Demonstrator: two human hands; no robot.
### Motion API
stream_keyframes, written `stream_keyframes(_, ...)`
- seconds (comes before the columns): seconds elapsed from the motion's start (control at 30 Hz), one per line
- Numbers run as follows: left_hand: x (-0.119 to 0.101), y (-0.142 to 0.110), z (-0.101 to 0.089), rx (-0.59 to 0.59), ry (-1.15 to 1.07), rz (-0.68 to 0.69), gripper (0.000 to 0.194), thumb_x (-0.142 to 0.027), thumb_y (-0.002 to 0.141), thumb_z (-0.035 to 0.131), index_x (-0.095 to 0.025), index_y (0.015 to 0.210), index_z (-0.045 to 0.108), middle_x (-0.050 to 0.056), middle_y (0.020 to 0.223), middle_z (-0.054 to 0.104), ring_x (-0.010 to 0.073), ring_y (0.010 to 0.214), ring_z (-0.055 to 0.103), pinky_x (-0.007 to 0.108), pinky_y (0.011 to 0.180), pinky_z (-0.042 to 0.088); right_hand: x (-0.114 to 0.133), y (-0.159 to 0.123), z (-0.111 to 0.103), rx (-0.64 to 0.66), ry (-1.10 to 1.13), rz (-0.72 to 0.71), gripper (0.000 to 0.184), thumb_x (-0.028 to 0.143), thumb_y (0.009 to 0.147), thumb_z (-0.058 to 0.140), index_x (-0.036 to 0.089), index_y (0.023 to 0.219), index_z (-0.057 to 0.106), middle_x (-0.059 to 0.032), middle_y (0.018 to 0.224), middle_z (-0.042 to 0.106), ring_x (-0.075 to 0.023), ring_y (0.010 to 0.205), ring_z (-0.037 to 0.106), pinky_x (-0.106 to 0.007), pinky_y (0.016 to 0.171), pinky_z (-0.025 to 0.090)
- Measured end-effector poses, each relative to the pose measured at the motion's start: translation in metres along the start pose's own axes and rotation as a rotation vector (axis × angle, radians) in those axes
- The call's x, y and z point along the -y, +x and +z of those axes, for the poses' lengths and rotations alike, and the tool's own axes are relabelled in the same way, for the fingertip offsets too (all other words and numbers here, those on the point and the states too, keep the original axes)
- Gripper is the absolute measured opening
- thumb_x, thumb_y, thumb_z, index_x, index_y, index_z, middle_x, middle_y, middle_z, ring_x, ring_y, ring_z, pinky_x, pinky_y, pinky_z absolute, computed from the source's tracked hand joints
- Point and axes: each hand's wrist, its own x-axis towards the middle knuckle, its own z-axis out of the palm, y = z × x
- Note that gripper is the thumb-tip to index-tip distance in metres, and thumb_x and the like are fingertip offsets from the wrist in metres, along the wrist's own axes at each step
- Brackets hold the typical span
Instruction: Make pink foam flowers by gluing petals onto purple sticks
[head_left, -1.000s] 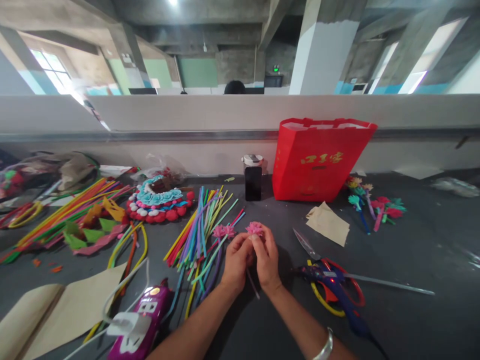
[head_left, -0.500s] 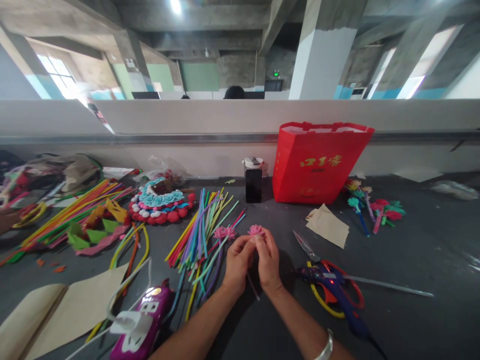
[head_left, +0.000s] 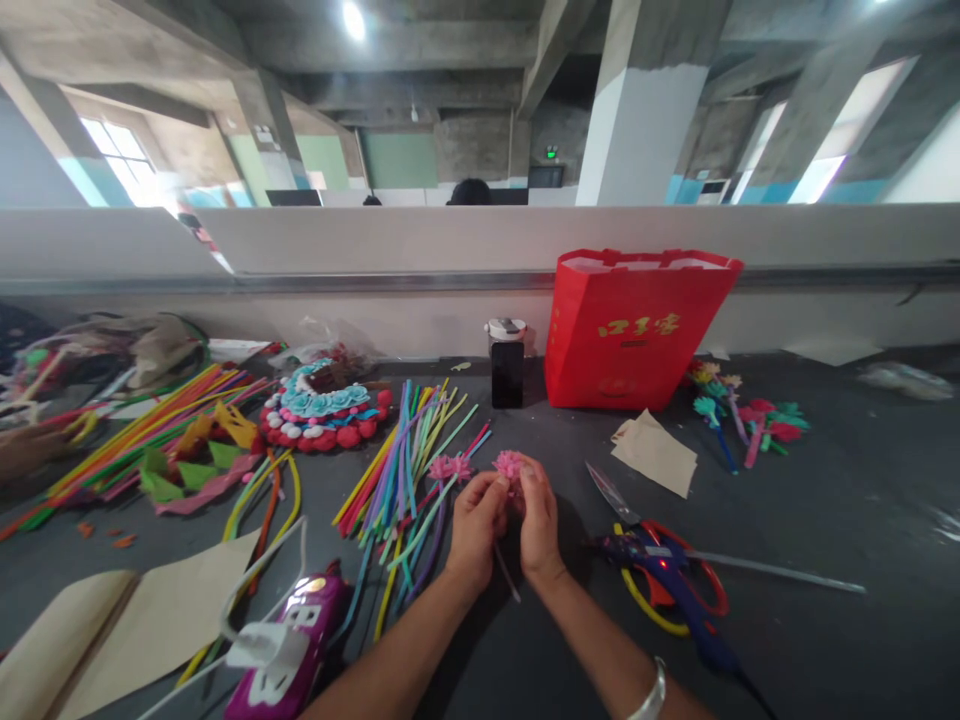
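Note:
Between my two hands is a pink pipe-cleaner flower (head_left: 508, 464) with a thin stem (head_left: 507, 574) hanging below. My left hand (head_left: 478, 520) is closed, its thumb and fingers pinching the flower near its base. My right hand (head_left: 538, 515) curls round the flower's other side, its fingers against the petals. More pink flowers (head_left: 450, 467) lie on the table just left of my hands. Beside them is a loose bundle of coloured pipe cleaners (head_left: 409, 460). Where exactly the fingertips meet the stem is hidden.
A blue glue gun (head_left: 667, 570) lies over red-and-yellow-handled scissors (head_left: 609, 490) at right. A red bag (head_left: 637, 330), a phone (head_left: 508, 375) and finished flowers (head_left: 769, 425) stand or lie further back. A purple power strip (head_left: 292, 645) is at front left; another person's hand (head_left: 34, 450) is far left.
My right hand's fingers have opened slightly and shifted round the flower, showing more of its petals. At far left, the other person's hand has moved a little into view.

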Motion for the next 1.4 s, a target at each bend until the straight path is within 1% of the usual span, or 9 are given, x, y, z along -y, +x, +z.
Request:
stream_keyframes(0.17,-0.009,0.001,0.005,0.050,-0.036,0.006,0.030,-0.038,0.069,0.076,-0.018,0.073,0.056,-0.011,0.050,0.033,0.0028,0.040,0.024,0.017,0.040,0.017,0.012,0.001,0.004,-0.103,-0.017,-0.012,0.042,0.051,0.091,0.041,0.019,0.105,0.065,-0.0066,0.095,0.069,-0.0211,0.088,0.064,-0.035,0.078,0.051)
stream_keyframes(0.3,-0.017,-0.004,0.011,0.121,-0.059,0.010,0.027,-0.036,0.071,0.075,-0.018,0.073,0.055,-0.012,0.050,0.027,0.0032,0.040,0.020,0.018,0.040,0.014,0.044,-0.004,-0.007,-0.157,-0.035,-0.029,0.040,0.048,0.093,0.041,0.018,0.113,0.060,-0.0059,0.091,0.066,-0.0184,0.078,0.064,-0.033,0.070,0.053)
stream_keyframes(0.4,-0.019,-0.013,0.015,0.187,-0.040,0.017,0.025,-0.036,0.071,0.075,-0.017,0.071,0.058,-0.011,0.049,0.028,0.0036,0.042,0.022,0.018,0.042,0.016,0.075,-0.014,-0.036,-0.133,-0.070,-0.107,0.036,0.041,0.086,0.057,0.020,0.115,0.059,-0.0049,0.096,0.064,-0.0177,0.083,0.062,-0.031,0.073,0.053)
stream_keyframes(0.53,-0.017,-0.026,0.021,0.284,0.016,0.001,0.025,-0.037,0.069,0.077,-0.015,0.067,0.063,-0.009,0.046,0.032,0.0034,0.041,0.022,0.019,0.042,0.016,0.111,-0.021,-0.087,-0.117,-0.427,-0.417,0.024,0.030,0.088,0.058,0.021,0.109,0.064,-0.0048,0.095,0.064,-0.0170,0.081,0.061,-0.032,0.074,0.052)
stream_keyframes(0.6,-0.015,-0.031,0.023,0.318,0.040,-0.003,0.025,-0.036,0.068,0.078,-0.015,0.066,0.065,-0.009,0.046,0.033,0.0032,0.041,0.023,0.020,0.043,0.016,0.123,-0.022,-0.104,-0.039,-0.598,-0.532,0.018,0.025,0.089,0.056,0.023,0.104,0.066,-0.0041,0.093,0.065,-0.0162,0.079,0.061,-0.032,0.074,0.051)
stream_keyframes(0.67,-0.015,-0.034,0.023,0.343,0.063,-0.002,0.025,-0.037,0.068,0.079,-0.015,0.066,0.067,-0.008,0.046,0.034,0.0032,0.041,0.024,0.020,0.043,0.016,0.130,-0.020,-0.113,0.082,-0.730,-0.626,0.018,0.021,0.090,0.055,0.024,0.103,0.068,-0.0043,0.094,0.065,-0.0165,0.080,0.061,-0.032,0.075,0.051)
stream_keyframes(0.83,-0.015,-0.033,0.021,0.379,0.121,0.021,0.027,-0.041,0.068,0.078,-0.015,0.069,0.069,-0.007,0.048,0.039,0.0039,0.043,0.026,0.021,0.044,0.018,0.134,-0.016,-0.108,0.255,-0.945,-0.781,0.022,0.019,0.093,0.054,0.024,0.108,0.070,-0.0063,0.095,0.064,-0.0186,0.091,0.062,-0.034,0.083,0.051)
stream_keyframes(1.07,-0.012,-0.029,0.016,0.413,0.152,0.034,0.025,-0.039,0.071,0.076,-0.015,0.070,0.069,-0.008,0.048,0.039,0.0043,0.045,0.027,0.020,0.044,0.019,0.137,-0.005,-0.102,0.427,-1.112,-0.854,0.019,0.022,0.094,0.056,0.022,0.106,0.071,-0.0062,0.092,0.066,-0.0185,0.087,0.061,-0.032,0.078,0.049)
stream_keyframes(1.4,-0.011,-0.028,0.014,0.428,0.140,0.026,0.025,-0.038,0.071,0.075,-0.014,0.070,0.069,-0.007,0.050,0.040,0.0044,0.046,0.028,0.021,0.045,0.019,0.131,0.000,-0.096,0.437,-1.133,-0.934,0.016,0.023,0.096,0.054,0.018,0.088,0.067,-0.0060,0.086,0.067,-0.0193,0.084,0.059,-0.032,0.078,0.046)
